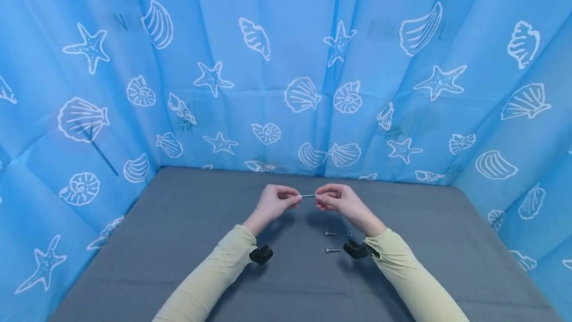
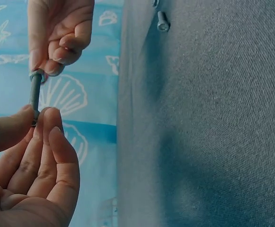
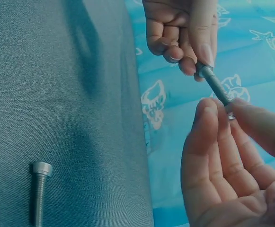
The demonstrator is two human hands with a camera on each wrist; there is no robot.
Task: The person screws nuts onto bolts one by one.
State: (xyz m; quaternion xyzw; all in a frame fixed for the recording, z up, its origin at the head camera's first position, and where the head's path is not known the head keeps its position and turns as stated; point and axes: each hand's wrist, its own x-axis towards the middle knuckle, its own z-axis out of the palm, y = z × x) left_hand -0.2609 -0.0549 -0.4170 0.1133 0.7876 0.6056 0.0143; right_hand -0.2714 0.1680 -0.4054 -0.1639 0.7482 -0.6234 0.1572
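Note:
A metal bolt (image 1: 308, 196) spans the gap between both hands, above the table. With thumb and fingertips my left hand (image 1: 278, 201) pinches its head end, where a cylindrical head (image 3: 204, 71) partly shows in the right wrist view. At the bolt's other end my right hand (image 1: 344, 202) pinches a nut (image 2: 37, 74), which looks to be at the threaded tip. Fingertips hide part of the nut, so how far it is threaded on cannot be told. The bare shank (image 3: 217, 88) shows between the hands.
On the grey table (image 1: 178, 242), near my right wrist, lie a shorter bolt (image 1: 331, 233), a longer bolt (image 1: 332, 250) and a loose nut (image 1: 349, 233). A blue shell-patterned curtain (image 1: 277, 73) surrounds the table's back and sides.

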